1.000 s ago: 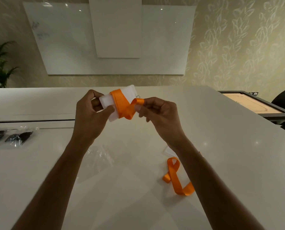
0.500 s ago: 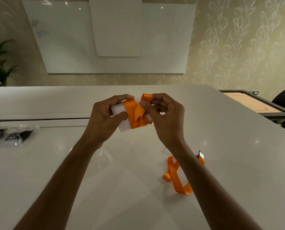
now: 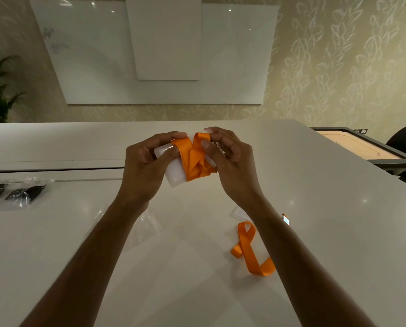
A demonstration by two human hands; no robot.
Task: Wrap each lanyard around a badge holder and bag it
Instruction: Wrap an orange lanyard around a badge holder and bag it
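Badge holder point(image 3: 173, 172) held above the counter point(image 3: 315, 208), orange lanyard point(image 3: 193, 159) bunched around its middle. To finish well, keep the turns tight and tuck the loose end under. Left hand point(image 3: 145, 168) fingers clamped on the holder, right hand point(image 3: 230, 161) fingers pinching the lanyard's end, both forearms raised; spare lanyard point(image 3: 251, 251) lies near the right forearm.

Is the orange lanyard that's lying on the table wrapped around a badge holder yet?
No, the loose orange ribbon lanyard lies in an open loop on the white table, wrapped around nothing.
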